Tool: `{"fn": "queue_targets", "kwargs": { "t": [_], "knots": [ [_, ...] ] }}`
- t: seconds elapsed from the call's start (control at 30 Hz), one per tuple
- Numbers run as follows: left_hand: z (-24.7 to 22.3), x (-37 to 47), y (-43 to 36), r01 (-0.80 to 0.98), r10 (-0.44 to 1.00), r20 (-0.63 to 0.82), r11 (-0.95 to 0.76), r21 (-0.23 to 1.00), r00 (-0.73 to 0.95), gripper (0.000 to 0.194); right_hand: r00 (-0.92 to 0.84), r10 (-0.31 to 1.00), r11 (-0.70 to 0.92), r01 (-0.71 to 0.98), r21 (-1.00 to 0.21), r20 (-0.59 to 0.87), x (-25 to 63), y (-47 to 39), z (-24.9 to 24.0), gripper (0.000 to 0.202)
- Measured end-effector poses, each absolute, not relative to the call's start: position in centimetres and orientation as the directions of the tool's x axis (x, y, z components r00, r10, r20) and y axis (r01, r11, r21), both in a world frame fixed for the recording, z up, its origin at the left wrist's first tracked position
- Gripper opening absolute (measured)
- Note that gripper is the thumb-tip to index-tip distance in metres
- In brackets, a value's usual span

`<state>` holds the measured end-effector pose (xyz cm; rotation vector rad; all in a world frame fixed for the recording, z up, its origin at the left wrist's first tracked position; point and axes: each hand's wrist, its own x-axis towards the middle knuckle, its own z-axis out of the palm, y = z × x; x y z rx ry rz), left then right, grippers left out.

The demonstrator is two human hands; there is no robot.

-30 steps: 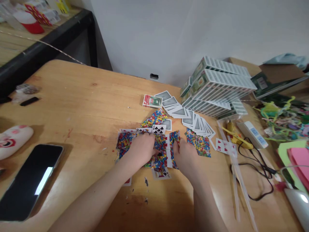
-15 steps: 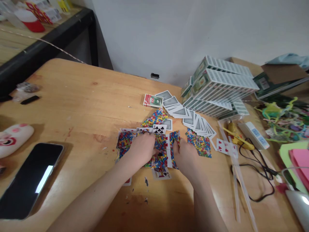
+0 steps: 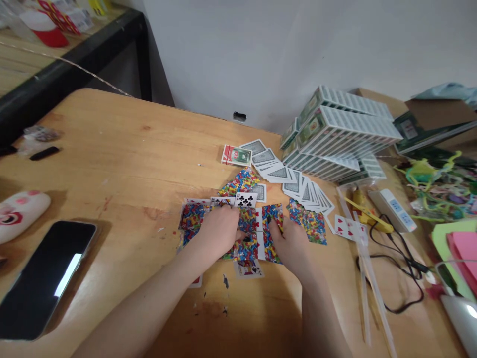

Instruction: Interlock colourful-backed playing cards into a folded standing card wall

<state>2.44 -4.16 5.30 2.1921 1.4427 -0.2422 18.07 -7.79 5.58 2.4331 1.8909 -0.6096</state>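
My left hand [image 3: 220, 229] is closed, its curled fingers pressed down on a multicoloured patterned sheet [image 3: 248, 247] that covers a group of playing cards. What lies under those fingers is hidden. My right hand [image 3: 292, 241] pinches a separate multicoloured patterned piece [image 3: 273, 251] by its right side. Between the two pieces a strip of a red-suited card [image 3: 260, 238] shows. A ten of clubs [image 3: 246, 200] sticks out above the sheet, and a face card [image 3: 249, 269] pokes out below it.
Grey-backed cards [image 3: 278, 171] fan out behind my hands, beside a red-and-green card box [image 3: 236, 155]. More patterned pieces [image 3: 315, 226] lie to the right. Stacked card boxes [image 3: 343, 129] stand by the wall. A power strip [image 3: 393, 209], a black cable [image 3: 406, 303] and a phone [image 3: 48, 278] lie around.
The patterned piece in my right hand has turned flatter and shows a wider face. My right hand has shifted slightly right and down. My left hand stays in place.
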Motion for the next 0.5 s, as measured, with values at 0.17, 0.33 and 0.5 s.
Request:
{"fn": "queue_targets", "kwargs": {
  "t": [0.17, 0.33, 0.5],
  "knots": [
    [5.2, 2.4, -4.1, 0.891, 0.809, -0.391, -0.335, 0.307, 0.439, 0.032, 0.207, 0.917, -0.33, 0.874, -0.357, -0.34, 18.4, -7.6, 5.8, 0.022],
    [5.5, 2.5, -4.0, 0.889, 0.809, -0.388, -0.34, 0.306, 0.443, 0.033, 0.216, 0.925, -0.335, 0.85, -0.405, -0.312, 18.7, -6.4, 6.1, 0.022],
    [5.5, 2.5, -4.0, 0.885, 0.81, -0.376, -0.348, 0.309, 0.45, 0.032, 0.113, 0.955, -0.214, 0.902, -0.376, -0.273, 18.9, -5.5, 5.8, 0.028]
  ]
}}
